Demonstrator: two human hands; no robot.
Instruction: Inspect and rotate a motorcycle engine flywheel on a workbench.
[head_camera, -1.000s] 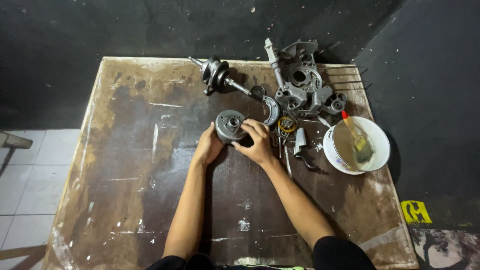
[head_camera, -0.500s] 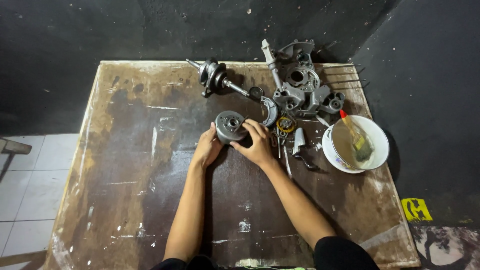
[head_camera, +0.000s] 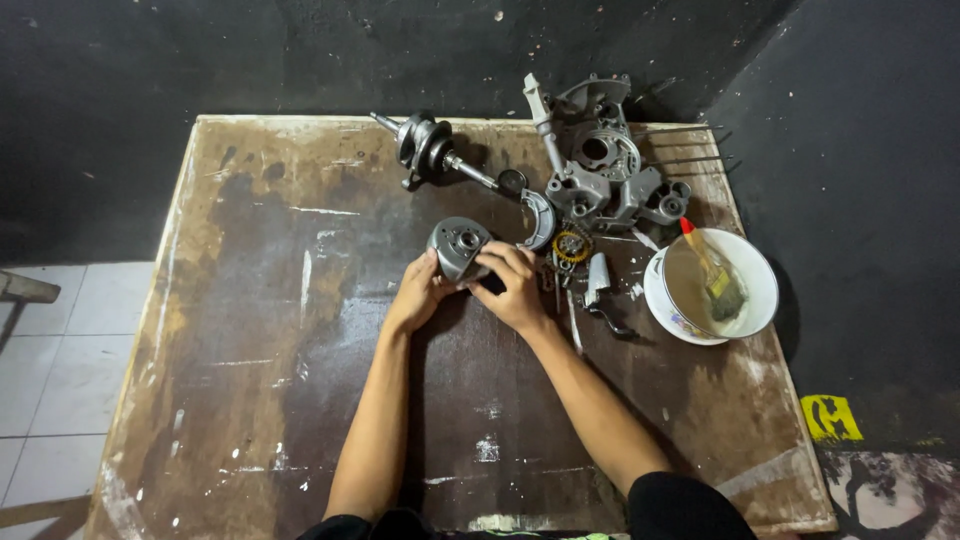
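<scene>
Both hands hold a round grey metal rotor just above the middle of a stained wooden table. My left hand cups its lower left side. My right hand grips its right side, fingers curled over the rim. The rotor's face with a central hub points up toward me.
A crankshaft lies at the back of the table. A grey engine case sits at the back right, with a curved metal shoe, a small gear and loose parts in front. A white bowl holding a brush stands at the right edge. Tiled floor lies left.
The hands and rotor stay in nearly the same place. The view has shifted slightly, nothing else on the table has moved.
</scene>
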